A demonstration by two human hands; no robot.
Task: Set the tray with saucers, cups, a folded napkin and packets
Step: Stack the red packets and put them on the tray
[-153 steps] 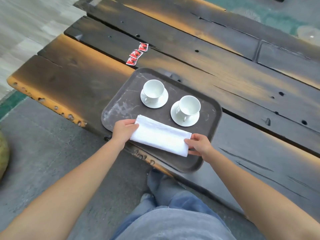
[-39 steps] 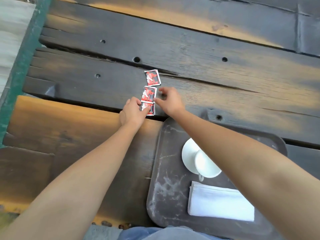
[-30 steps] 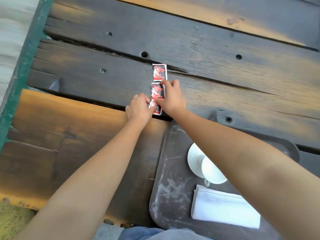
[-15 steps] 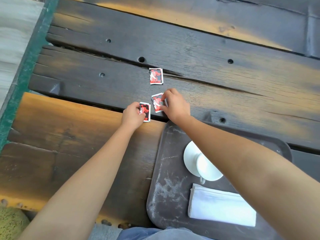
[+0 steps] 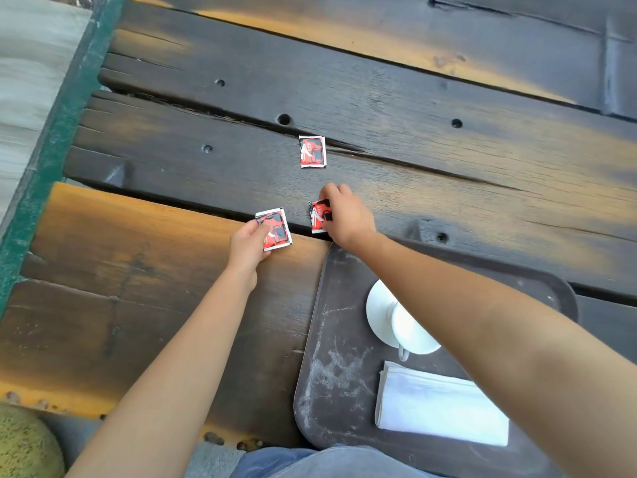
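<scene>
beside the tray (image 5: 339, 326), left hand (image 5: 246, 245) pinches nearest packet (image 5: 276, 229), right hand (image 5: 345, 216) pinches middle packet (image 5: 317, 217)

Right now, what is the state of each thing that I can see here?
left hand: pinches near packet
right hand: pinches middle packet
far packet: lies flat on table, untouched
cup: upright on saucer
napkin: folded, on tray
</scene>
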